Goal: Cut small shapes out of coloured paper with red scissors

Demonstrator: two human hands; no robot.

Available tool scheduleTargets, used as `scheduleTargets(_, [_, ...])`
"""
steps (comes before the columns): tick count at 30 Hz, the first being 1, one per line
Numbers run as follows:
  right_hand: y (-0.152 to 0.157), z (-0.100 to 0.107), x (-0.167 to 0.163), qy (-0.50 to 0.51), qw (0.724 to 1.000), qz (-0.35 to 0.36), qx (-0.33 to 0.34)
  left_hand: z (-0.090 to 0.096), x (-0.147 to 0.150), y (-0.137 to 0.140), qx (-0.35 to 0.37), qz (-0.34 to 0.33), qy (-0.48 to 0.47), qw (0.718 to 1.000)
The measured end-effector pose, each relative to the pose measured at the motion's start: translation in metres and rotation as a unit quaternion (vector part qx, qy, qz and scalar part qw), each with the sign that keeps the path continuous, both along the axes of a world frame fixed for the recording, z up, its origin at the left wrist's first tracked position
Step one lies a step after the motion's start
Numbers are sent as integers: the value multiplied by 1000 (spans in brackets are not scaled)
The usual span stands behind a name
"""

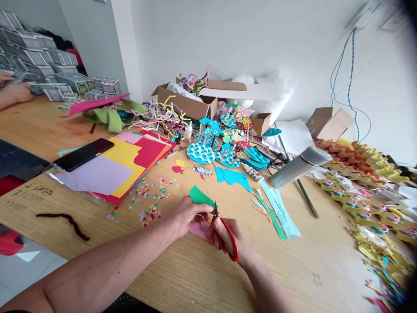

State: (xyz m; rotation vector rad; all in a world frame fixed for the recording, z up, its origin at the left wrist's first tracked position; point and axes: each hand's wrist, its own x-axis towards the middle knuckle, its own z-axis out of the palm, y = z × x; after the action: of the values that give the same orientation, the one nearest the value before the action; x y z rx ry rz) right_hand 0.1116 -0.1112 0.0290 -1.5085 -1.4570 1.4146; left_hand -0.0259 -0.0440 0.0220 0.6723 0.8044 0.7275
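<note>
Between the thumb and fingers of my left hand (189, 217) is a piece of green paper (201, 196). My right hand (233, 237) grips red-handled scissors (235, 248), whose dark blades meet the right edge of the green paper. Under both hands lies a pink piece of paper (199, 230), partly covered. Just beyond them sit a blue paper piece (235, 177), a small printed cutout (202, 171) and red and yellow fish-shaped cutouts (178, 168). Small coloured paper bits (151, 213) are scattered left of my left hand.
Coloured paper sheets (127, 158) carry a black phone (85, 153) at left. A brown pipe cleaner (65, 216) lies near the front edge. Blue wavy paper crafts (200, 152) stand at the back. Right are paper strips (282, 211) and a grey thermos (298, 167). Another person's hand (18, 93) shows far left.
</note>
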Motion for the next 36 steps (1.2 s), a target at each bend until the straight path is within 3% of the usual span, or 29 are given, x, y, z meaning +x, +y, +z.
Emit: scheduleTargets(36, [-2,2,4,-10,1000,3,0,-9,-1,3,34,-17,-4,999])
